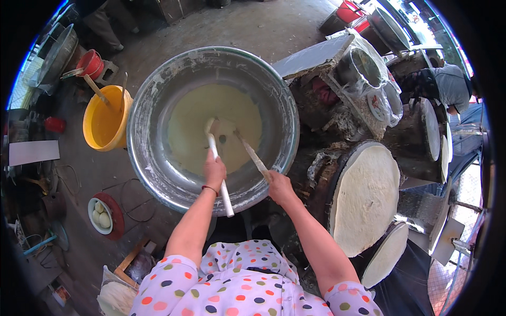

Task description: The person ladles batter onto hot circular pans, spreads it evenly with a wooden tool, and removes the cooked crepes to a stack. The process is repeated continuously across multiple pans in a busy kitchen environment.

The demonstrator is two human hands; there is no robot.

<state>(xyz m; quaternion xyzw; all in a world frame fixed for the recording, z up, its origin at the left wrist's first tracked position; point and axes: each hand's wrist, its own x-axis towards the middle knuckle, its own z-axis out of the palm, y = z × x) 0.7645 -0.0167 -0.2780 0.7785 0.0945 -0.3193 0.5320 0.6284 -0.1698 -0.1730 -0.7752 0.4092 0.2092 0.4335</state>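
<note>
A big metal basin (138,113) stands in front of me with pale, creamy batter (184,113) in its bottom. My left hand (214,171) is closed round the white handle of what looks like a ladle (225,197). Its batter-coated head sits in the batter near the middle. Gripped in my right hand (282,188) is a flat wooden stick (254,156), slanting down over the basin with its tip at the batter, just right of the ladle's head. Batter also smears the basin's inner wall.
Left of the basin stand a yellow bucket (88,124) with sticks in it and a white bowl (95,227) of pale round lumps. On the right are a round griddle with a thin flatbread (367,197) and a table (305,59). A person (454,87) bends at far right.
</note>
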